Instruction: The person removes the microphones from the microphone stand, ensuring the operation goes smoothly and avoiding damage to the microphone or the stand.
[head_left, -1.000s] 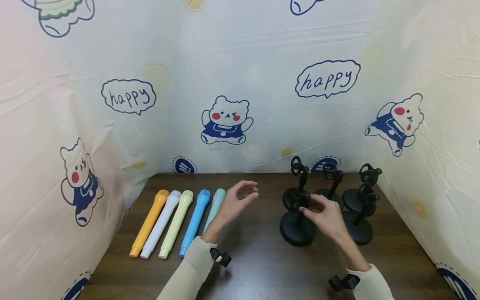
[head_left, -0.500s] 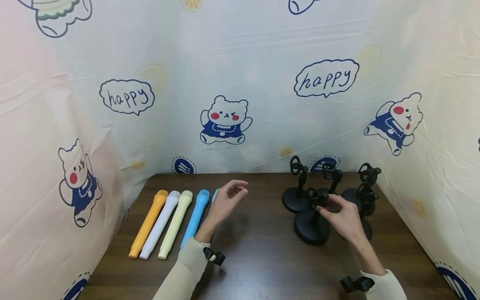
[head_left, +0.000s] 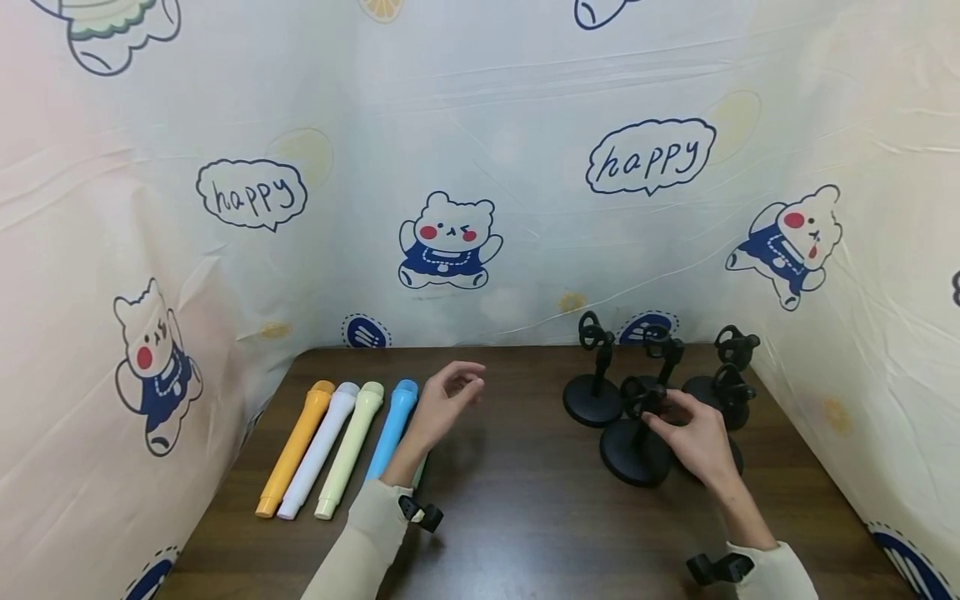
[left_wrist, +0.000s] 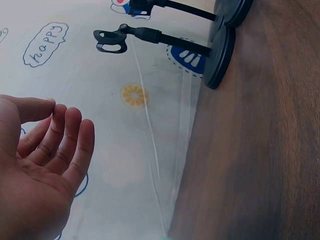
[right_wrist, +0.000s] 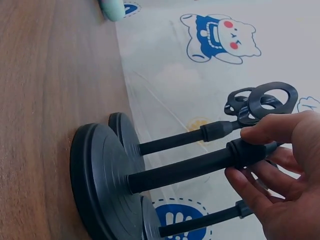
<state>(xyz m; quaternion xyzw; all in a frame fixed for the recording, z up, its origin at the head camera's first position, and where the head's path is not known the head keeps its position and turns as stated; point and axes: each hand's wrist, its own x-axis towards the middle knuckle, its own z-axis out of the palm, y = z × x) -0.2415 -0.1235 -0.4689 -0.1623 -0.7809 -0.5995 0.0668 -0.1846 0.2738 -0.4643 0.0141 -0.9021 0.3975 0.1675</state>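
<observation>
My right hand [head_left: 701, 433] pinches the upper pole of a black microphone stand [head_left: 636, 454], thumb on one side and fingers on the other. In the right wrist view the stand's pole [right_wrist: 180, 172] runs from a round base to the collar under my fingertips, with an oval holder ring [right_wrist: 275, 100] above. My left hand [head_left: 438, 408] hovers over the table beside the microphones, fingers loosely bent and holding nothing. Under it a blue toy microphone [head_left: 393, 425] is partly covered, and a teal one is almost wholly hidden.
Several other black stands surround the held one: one at back left [head_left: 592, 400], others behind and to the right [head_left: 738, 346]. Orange [head_left: 296, 450], lavender [head_left: 318, 450] and pale green [head_left: 350, 450] toy microphones lie side by side on the brown table [head_left: 517, 517]. Printed cloth encloses the table's back and sides.
My right hand has shifted the held stand rightward, closer to the other stands, slowing over the last half second. My left hand has drifted left over the teal and blue microphones.
</observation>
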